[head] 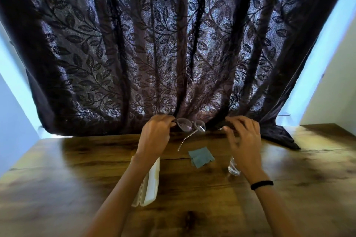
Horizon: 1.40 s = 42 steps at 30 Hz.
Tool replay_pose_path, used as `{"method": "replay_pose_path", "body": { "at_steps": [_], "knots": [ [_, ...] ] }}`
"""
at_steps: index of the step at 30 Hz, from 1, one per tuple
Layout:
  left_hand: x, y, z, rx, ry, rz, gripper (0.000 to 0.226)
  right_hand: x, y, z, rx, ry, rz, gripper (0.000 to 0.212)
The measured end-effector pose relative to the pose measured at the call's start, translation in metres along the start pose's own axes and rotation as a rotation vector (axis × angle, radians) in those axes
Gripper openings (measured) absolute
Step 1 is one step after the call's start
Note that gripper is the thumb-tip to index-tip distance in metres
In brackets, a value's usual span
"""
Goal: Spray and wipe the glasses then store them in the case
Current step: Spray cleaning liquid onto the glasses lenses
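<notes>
Seemingly left hand (pixel 156 136) pinches glasses (pixel 189 125); right hand (pixel 243 140) near.

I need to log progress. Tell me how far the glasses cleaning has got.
Done: nothing visibly; whether they were sprayed can't be told. In hand: the left hand holds the glasses up by one end; the right hand hovers near the other, grip unclear. Left: the cloth and spray bottle rest on the table, and the case waits open.

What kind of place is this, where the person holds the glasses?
Probably a room in a home: a wooden table stands before a dark leaf-patterned curtain with daylight shining through, as over a window, and plain pale walls flank it.
</notes>
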<state>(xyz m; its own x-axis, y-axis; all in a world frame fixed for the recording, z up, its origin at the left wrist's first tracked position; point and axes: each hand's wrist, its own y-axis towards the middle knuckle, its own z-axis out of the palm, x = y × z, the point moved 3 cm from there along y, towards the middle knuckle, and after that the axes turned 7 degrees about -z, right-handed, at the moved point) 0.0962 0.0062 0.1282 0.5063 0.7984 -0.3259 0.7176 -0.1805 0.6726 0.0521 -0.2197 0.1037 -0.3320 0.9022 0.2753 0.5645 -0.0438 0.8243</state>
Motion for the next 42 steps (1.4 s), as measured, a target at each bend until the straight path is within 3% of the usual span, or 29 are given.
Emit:
{"method": "replay_pose_path", "body": {
  "at_steps": [6, 15, 26, 34, 42],
  "knots": [
    [0.002, -0.005, 0.001, -0.080, -0.115, -0.046, 0.019, -0.037, -0.034, 0.011, 0.052, 0.153, 0.213, 0.043],
    [0.011, -0.010, 0.004, -0.113, -0.258, -0.052, 0.021, -0.036, -0.065, 0.033, 0.210, 0.248, 0.209, 0.076],
    [0.019, -0.012, 0.007, -0.197, -0.326, -0.015, 0.023, 0.047, -0.009, 0.020, 0.185, 0.343, -0.119, 0.049],
    [0.020, -0.013, 0.008, -0.229, -0.324, -0.004, 0.022, 0.066, 0.007, 0.010, 0.196, 0.339, -0.181, 0.041],
    [0.022, -0.014, 0.010, -0.253, -0.331, -0.002, 0.021, 0.042, 0.018, 0.001, 0.089, 0.356, -0.092, 0.046]
  ]
}}
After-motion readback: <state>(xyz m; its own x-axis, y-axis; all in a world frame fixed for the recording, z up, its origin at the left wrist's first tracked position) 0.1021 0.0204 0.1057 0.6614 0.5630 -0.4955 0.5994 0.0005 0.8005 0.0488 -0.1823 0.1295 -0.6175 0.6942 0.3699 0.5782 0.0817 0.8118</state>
